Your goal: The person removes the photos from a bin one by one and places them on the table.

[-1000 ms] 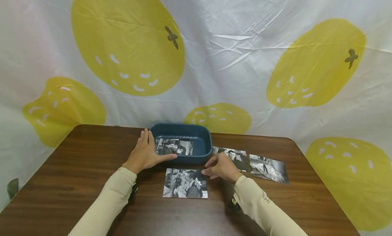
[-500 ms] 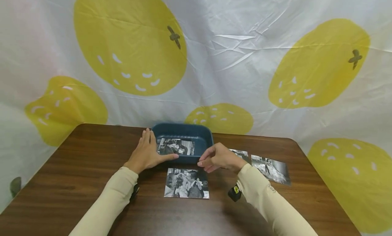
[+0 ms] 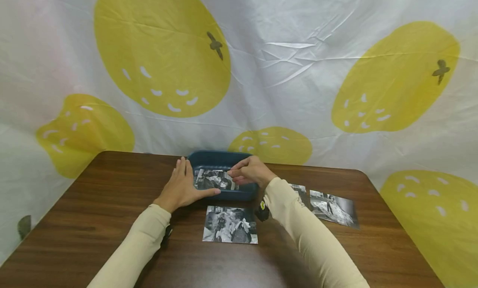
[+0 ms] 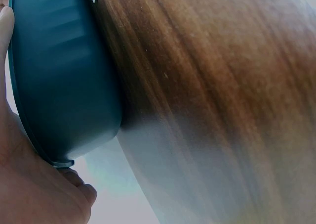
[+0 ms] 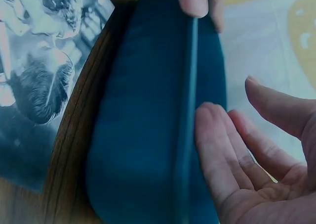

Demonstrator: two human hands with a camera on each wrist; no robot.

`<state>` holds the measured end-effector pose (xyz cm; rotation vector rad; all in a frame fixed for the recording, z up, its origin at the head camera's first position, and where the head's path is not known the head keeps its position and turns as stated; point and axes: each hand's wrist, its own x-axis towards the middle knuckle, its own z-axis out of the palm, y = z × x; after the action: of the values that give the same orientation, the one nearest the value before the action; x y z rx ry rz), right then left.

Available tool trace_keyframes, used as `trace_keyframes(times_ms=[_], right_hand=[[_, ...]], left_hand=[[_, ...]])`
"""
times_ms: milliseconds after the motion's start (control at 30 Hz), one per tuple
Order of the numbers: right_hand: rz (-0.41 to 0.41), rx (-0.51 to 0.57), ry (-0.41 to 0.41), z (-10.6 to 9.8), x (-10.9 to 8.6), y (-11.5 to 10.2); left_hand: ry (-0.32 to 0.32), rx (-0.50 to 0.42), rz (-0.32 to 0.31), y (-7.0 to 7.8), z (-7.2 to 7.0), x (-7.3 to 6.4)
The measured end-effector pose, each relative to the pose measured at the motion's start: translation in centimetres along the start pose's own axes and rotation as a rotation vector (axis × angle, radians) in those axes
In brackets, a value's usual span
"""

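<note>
A deep blue rectangular dish with rounded corners (image 3: pixel 242 195) stands at the back of the table. My left hand (image 3: pixel 181 188) lies along its left end, fingers straight and thumb extended over the front rim. Inside the dish lies a black-and-white photo (image 3: pixel 209 180). My right hand (image 3: pixel 250 172) reaches over the dish, fingertips overlapping the photo's right end in the head view. In the right wrist view its thumb and fingers are apart with nothing between them. In front of the dish another photo (image 3: pixel 230 224) lies flat on the table.
Right of the dish, one photo (image 3: pixel 300 191) is partly hidden behind the right sleeve, and another photo (image 3: pixel 332 207) lies beside it. A white cloth with yellow fruit print (image 3: pixel 280 93) hangs behind the wooden table (image 3: pixel 112 196).
My right hand has moved left and away from me, from beside the front photo to over the dish. My left hand has stayed at the dish.
</note>
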<state>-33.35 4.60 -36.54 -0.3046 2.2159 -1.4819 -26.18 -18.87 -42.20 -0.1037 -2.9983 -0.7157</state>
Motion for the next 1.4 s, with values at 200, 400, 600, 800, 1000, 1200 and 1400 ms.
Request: trace_keyframes(times_ms=[200,400,600,800,1000,1200,1400], right_hand=[[0.054,-0.024,0.089,0.6,1.6,0.7],[0.069,-0.13,0.218,1.0,2.6,1.4],[0.126,-0.236,0.308,1.0,3.8,2.1],[0.117,-0.231,0.329,1.3,4.1,2.1],[0.107,-0.131,0.317,2.1,4.6,2.1],[0.111,-0.082,0.339,2.5,5.0,2.4],[0.107,-0.021,0.362,2.3,5.2,2.7]], left_hand=[[0.006,-0.001,0.008,0.0,0.1,0.0],[0.008,0.009,0.008,-0.1,0.1,-0.1],[0.008,0.007,0.011,-0.1,0.2,0.0],[0.024,0.009,0.012,-0.1,0.1,0.0],[0.012,0.008,0.003,-0.1,0.1,0.1],[0.012,0.004,-0.006,-0.2,0.0,0.0],[0.005,-0.005,-0.005,-0.2,0.0,-0.1]])
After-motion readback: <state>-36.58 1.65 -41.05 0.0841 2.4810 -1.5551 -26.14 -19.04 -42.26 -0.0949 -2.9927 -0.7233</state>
